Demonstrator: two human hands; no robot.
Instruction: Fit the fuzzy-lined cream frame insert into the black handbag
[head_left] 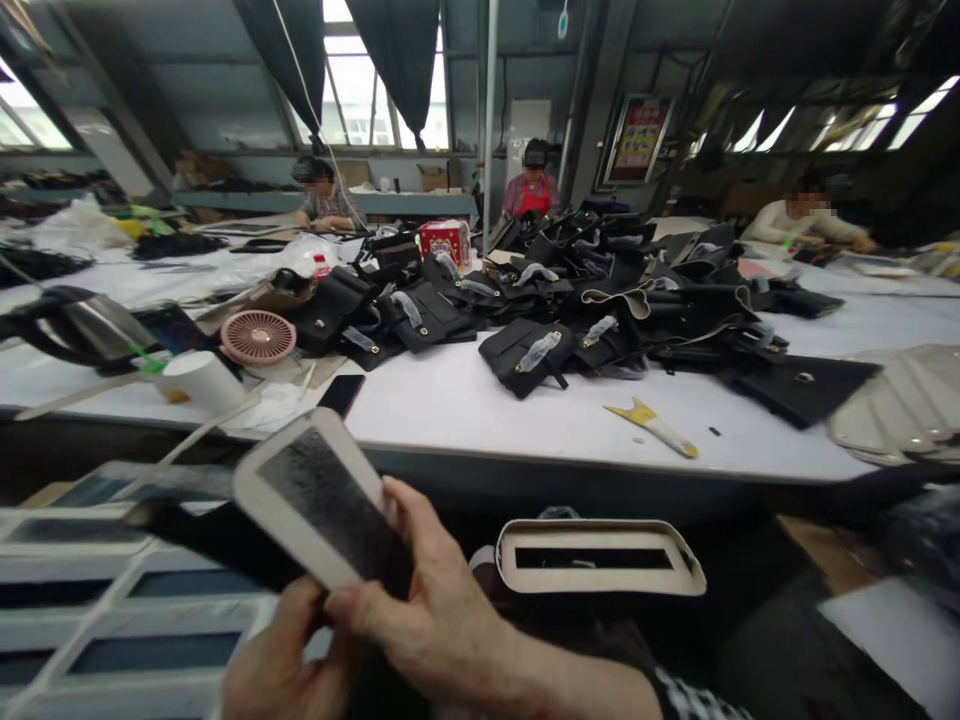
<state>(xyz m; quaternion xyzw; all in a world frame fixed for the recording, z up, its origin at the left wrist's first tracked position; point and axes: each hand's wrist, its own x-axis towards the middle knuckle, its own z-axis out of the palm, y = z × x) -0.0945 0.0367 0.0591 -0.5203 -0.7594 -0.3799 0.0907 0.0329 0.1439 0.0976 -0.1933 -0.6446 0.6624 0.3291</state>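
Note:
A rounded bag piece (322, 490), with a pale border and a dark centre, is tilted up in front of me. My right hand (431, 590) grips its near right side, thumb on the lower edge and fingers at the right edge. My left hand (289, 645) is closed at its lower corner, its fingers partly hidden and blurred. Black material (225, 540) extends behind and to the left of the piece. Right of my hands, a black bag body stands with its pale oblong rim (600, 582) facing up around a dark slot.
Black bags (525, 355) with wrapped handles are heaped on the white table (450, 425). A yellow tool (652, 425), phone (343, 393), pink fan (259, 337), white cup (202, 382) and kettle (97, 325) lie nearby. Pale-framed pieces (150, 600) are stacked at left. Several people sit beyond.

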